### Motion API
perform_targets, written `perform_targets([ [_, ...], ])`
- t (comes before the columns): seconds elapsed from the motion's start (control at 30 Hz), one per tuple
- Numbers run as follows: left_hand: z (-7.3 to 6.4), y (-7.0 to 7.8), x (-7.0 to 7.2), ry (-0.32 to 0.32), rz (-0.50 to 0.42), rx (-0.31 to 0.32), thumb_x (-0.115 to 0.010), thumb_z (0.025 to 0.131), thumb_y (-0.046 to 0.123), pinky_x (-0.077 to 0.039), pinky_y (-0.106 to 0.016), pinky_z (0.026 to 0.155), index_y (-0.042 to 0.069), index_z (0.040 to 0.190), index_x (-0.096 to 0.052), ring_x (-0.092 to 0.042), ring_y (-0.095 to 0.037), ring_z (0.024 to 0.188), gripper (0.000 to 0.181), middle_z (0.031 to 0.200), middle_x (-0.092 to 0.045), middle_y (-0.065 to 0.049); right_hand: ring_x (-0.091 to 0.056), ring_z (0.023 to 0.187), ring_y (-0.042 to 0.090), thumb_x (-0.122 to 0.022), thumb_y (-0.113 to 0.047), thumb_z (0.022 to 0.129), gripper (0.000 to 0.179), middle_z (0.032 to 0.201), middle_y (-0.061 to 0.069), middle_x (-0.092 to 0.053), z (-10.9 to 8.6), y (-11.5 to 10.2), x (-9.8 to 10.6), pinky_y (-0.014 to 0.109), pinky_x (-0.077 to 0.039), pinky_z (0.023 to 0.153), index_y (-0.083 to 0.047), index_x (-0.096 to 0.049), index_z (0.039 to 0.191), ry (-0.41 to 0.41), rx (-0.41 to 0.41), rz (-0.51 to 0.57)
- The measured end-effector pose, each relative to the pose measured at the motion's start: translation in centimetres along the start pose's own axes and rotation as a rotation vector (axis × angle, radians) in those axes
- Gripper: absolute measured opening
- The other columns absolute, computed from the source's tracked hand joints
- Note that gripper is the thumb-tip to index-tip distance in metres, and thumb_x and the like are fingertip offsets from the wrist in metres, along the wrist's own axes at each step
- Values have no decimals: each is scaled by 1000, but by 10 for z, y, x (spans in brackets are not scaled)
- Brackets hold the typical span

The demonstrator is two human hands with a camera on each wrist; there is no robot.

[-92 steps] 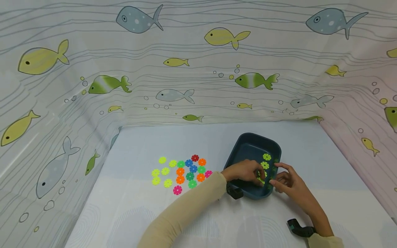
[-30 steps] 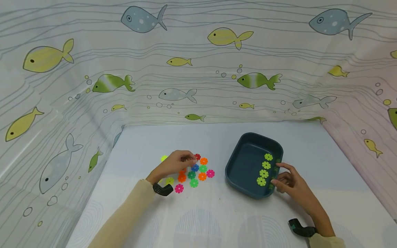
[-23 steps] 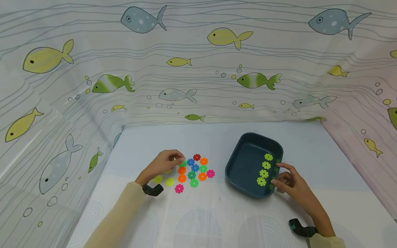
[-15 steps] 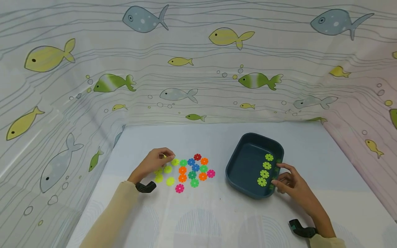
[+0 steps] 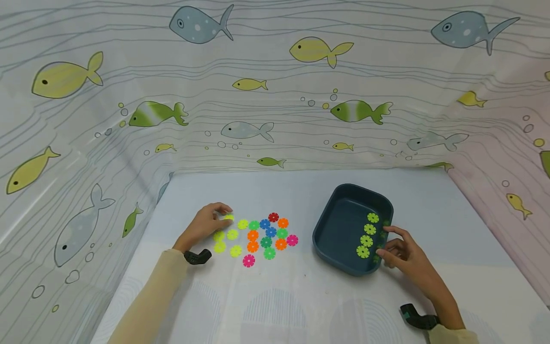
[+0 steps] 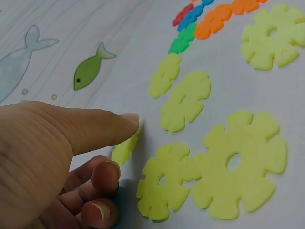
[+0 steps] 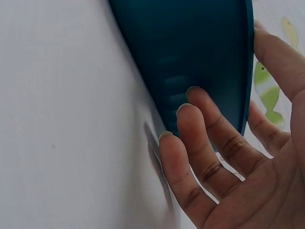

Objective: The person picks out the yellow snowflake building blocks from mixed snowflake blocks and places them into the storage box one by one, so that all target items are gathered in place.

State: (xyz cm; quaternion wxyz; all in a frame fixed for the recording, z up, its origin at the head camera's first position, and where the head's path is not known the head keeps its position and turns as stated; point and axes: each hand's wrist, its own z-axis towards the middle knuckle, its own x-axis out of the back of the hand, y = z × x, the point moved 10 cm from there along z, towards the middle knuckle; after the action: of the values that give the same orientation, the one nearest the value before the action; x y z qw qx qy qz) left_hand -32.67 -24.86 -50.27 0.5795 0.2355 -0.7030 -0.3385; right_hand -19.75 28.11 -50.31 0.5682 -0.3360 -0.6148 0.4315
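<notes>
- Container: dark blue rounded-rectangular tray (image 5: 343,224) on a white table (image 5: 301,306).
- Inside tray: four yellow-green, flower-shaped flat discs (image 5: 370,230), in a slanting row beside its right wall, which reflects them faintly.
- Right hand (image 5: 401,251) at tray's right wall, half curled; thumb and forefinger hold the rim, the other fingers bent beside the outer face.
- Left hand (image 5: 204,227) well left of tray, half curled, thumb and forefinger parted about a single yellow flower-shaped disc (image 5: 229,218). Cannot tell whether they grip it.
- Also left of tray, between it and left hand: five more yellow discs (image 5: 232,234), then a multicoloured cluster of matching discs (image 5: 266,242) in green, blue, red, orange and pink.
- Hidden: left thumb covers part of the single disc in the left wrist view. Tray interior cannot be seen from right wrist.
- Cut off: left sleeve (image 5: 146,291), at lower edge, left of tray.
</notes>
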Motion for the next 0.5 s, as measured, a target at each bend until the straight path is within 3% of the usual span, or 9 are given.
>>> perform_targets([
  [0.33,5,-13,0,10,83,80,-80,91,25,-44,-37,78,12,120,-71,-50,-26,92,33,119,-58,-11,-70,83,30,-70,-24,100,72,110,17,-65,0,3,1,39,-57,69,-15,-29,158,0,-7,-2],
  [0.5,6,-11,1,7,83,71,-83,89,24,-44,-36,78,10,115,-69,-52,-25,89,32,111,-60,-10,-70,83,30,-70,-24,100,72,110,17,-66,1,3,1,38,-57,68,-15,-29,158,1,-6,-2],
])
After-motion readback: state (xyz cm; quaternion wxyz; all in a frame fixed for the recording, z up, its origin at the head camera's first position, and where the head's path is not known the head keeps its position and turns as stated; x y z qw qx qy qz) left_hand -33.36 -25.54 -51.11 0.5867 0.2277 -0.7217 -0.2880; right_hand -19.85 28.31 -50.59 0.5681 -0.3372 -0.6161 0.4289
